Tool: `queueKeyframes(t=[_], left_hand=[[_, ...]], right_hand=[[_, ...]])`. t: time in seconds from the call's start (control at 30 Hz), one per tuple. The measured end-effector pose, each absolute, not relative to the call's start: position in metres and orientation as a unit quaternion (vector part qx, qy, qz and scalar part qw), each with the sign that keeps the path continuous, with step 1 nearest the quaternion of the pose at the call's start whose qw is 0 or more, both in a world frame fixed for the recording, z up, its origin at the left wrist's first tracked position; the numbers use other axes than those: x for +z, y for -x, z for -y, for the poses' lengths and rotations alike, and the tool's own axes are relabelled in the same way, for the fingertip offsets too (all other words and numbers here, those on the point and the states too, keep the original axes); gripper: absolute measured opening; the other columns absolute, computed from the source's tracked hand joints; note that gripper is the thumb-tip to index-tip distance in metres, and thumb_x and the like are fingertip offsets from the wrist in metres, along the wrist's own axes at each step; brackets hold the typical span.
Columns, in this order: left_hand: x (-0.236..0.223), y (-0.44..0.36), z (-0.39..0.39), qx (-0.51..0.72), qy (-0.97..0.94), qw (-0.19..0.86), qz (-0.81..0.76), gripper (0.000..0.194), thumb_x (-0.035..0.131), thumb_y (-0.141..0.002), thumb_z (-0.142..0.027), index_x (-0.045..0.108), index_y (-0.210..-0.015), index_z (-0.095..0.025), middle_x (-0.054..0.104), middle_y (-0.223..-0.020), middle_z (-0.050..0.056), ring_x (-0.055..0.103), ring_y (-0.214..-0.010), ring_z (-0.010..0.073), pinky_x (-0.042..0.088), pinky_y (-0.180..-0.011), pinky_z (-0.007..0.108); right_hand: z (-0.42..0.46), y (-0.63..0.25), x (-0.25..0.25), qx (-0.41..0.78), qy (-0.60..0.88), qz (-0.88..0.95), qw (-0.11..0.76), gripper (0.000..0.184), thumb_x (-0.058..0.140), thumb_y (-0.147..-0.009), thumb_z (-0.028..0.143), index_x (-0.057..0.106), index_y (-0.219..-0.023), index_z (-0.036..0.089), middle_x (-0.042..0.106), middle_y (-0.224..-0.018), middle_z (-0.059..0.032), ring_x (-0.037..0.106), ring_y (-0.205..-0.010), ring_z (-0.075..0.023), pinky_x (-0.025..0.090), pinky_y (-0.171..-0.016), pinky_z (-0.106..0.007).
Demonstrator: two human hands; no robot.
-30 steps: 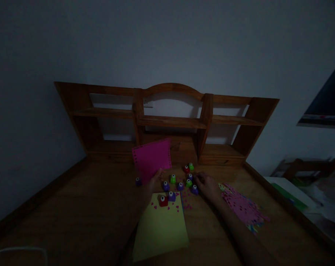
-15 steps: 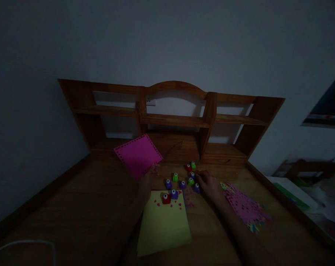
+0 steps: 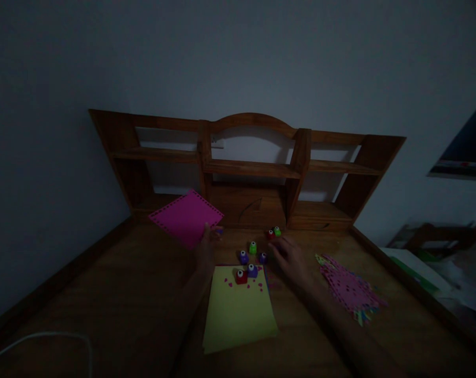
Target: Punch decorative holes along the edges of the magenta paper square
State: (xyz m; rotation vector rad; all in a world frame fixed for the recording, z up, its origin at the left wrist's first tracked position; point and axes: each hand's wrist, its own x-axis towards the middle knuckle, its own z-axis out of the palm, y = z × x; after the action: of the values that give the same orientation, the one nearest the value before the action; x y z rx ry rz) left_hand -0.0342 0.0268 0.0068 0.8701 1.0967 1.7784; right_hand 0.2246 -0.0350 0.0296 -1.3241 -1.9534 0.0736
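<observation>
A pink sheet of paper [image 3: 188, 215] with a row of punched notches along its edges is held up and tilted by my left hand [image 3: 205, 245], thumb on its face. A small purplish patch shows by those fingertips, too dim to name. My right hand [image 3: 288, 257] is low over the desk, fingers bent and apart, beside a purple craft punch [image 3: 262, 257]; it covers the spot to its right. Close by are a green punch [image 3: 252, 248], another purple punch [image 3: 243, 256], and a red punch [image 3: 270, 234] beside a green one [image 3: 277, 231].
Yellow paper [image 3: 240, 315] lies in front, bearing a red punch [image 3: 241, 276], a purple punch [image 3: 252, 270] and pink paper bits. At right is a pile of punched pink strips [image 3: 350, 289]. A wooden shelf [image 3: 249, 168] lines the back; a white cable [image 3: 52, 334] lies at left.
My left hand has shifted slightly left with the pink sheet, which has turned a little. My right hand has moved left and nearer, now covering several punches seen before. The view has shifted slightly.
</observation>
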Motion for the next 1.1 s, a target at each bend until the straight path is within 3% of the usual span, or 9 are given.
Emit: queueKeyframes(t=[0.2, 0.3, 0.37, 0.43, 0.53, 0.63, 0.7, 0.9, 1.1], left_hand=[[0.003, 0.036, -0.031, 0.722, -0.296, 0.448, -0.436, 0.054, 0.062, -0.073, -0.068, 0.069, -0.079, -0.014, 0.068, -0.077, 0.005, 0.061, -0.068, 0.0149, 0.048, -0.063, 0.025], [-0.001, 0.036, -0.035, 0.720, -0.287, 0.454, -0.439, 0.050, 0.067, -0.069, -0.064, 0.068, -0.076, -0.015, 0.067, -0.073, 0.003, 0.060, -0.064, 0.0145, 0.048, -0.061, 0.026], [-0.002, 0.035, -0.035, 0.716, -0.291, 0.463, -0.434, 0.048, 0.069, -0.067, -0.062, 0.068, -0.074, -0.015, 0.067, -0.072, 0.002, 0.060, -0.062, 0.0139, 0.049, -0.061, 0.027], [0.001, 0.032, -0.034, 0.710, -0.302, 0.478, -0.420, 0.045, 0.071, -0.066, -0.059, 0.068, -0.076, -0.015, 0.068, -0.075, 0.002, 0.061, -0.061, 0.0135, 0.049, -0.061, 0.027], [0.007, 0.025, -0.029, 0.686, -0.314, 0.519, -0.401, 0.049, 0.072, -0.066, -0.061, 0.069, -0.079, -0.014, 0.069, -0.076, 0.005, 0.063, -0.064, 0.0161, 0.051, -0.060, 0.029], [0.012, 0.017, -0.024, 0.669, -0.344, 0.528, -0.394, 0.054, 0.071, -0.066, -0.066, 0.068, -0.076, -0.014, 0.068, -0.071, 0.006, 0.063, -0.061, 0.0180, 0.051, -0.059, 0.031], [0.012, 0.011, -0.022, 0.658, -0.377, 0.517, -0.396, 0.052, 0.073, -0.064, -0.066, 0.067, -0.072, -0.014, 0.068, -0.070, 0.007, 0.063, -0.061, 0.0188, 0.051, -0.059, 0.032], [0.003, 0.002, -0.015, 0.617, -0.472, 0.461, -0.429, 0.047, 0.074, -0.063, -0.064, 0.068, -0.067, -0.017, 0.069, -0.070, 0.007, 0.063, -0.067, 0.0206, 0.051, -0.073, 0.035], [0.004, 0.000, -0.009, 0.592, -0.520, 0.420, -0.450, 0.046, 0.071, -0.065, -0.065, 0.067, -0.064, -0.019, 0.069, -0.069, 0.006, 0.064, -0.068, 0.0221, 0.051, -0.076, 0.037]], right_hand=[[0.027, -0.150, 0.035, 0.013, 0.567, 0.799, 0.199, 0.038, 0.054, -0.090, 0.053, 0.070, -0.097, 0.019, 0.069, -0.101, -0.0132, 0.065, -0.093, -0.0262, 0.045, -0.079, -0.033], [0.014, -0.135, 0.025, 0.011, 0.584, 0.802, 0.122, 0.031, 0.066, -0.084, 0.045, 0.070, -0.096, 0.017, 0.070, -0.101, -0.0144, 0.065, -0.095, -0.0276, 0.044, -0.080, -0.033], [0.008, -0.134, 0.019, 0.016, 0.590, 0.798, 0.123, 0.023, 0.067, -0.083, 0.036, 0.069, -0.097, 0.017, 0.070, -0.102, -0.0132, 0.065, -0.097, -0.0271, 0.043, -0.081, -0.032], [0.005, -0.137, 0.016, 0.037, 0.581, 0.795, 0.171, 0.021, 0.066, -0.084, 0.032, 0.067, -0.100, 0.019, 0.070, -0.100, -0.0113, 0.066, -0.095, -0.0254, 0.043, -0.079, -0.031], [0.004, -0.148, 0.014, 0.102, 0.541, 0.759, 0.347, 0.023, 0.062, -0.087, 0.035, 0.061, -0.104, 0.021, 0.071, -0.092, -0.0076, 0.066, -0.086, -0.0227, 0.045, -0.074, -0.029], [0.004, -0.161, 0.011, 0.240, 0.483, 0.641, 0.547, 0.027, 0.067, -0.083, 0.045, 0.057, -0.096, 0.023, 0.068, -0.081, -0.0021, 0.065, -0.071, -0.0195, 0.047, -0.064, -0.028], [0.003, -0.169, 0.005, 0.362, 0.433, 0.548, 0.618, 0.034, 0.074, -0.076, 0.047, 0.056, -0.093, 0.024, 0.066, -0.078, 0.0007, 0.063, -0.065, -0.0170, 0.047, -0.057, -0.026], [0.005, -0.185, -0.009, 0.513, 0.369, 0.463, 0.622, 0.051, 0.085, -0.064, 0.037, 0.060, -0.107, 0.027, 0.067, -0.087, 0.0017, 0.059, -0.057, -0.0113, 0.045, -0.050, -0.023], [0.011, -0.181, -0.005, 0.543, 0.356, 0.467, 0.600, 0.045, 0.085, -0.066, 0.033, 0.065, -0.106, 0.025, 0.071, -0.101, -0.0030, 0.068, -0.083, -0.0181, 0.055, -0.073, -0.031]])
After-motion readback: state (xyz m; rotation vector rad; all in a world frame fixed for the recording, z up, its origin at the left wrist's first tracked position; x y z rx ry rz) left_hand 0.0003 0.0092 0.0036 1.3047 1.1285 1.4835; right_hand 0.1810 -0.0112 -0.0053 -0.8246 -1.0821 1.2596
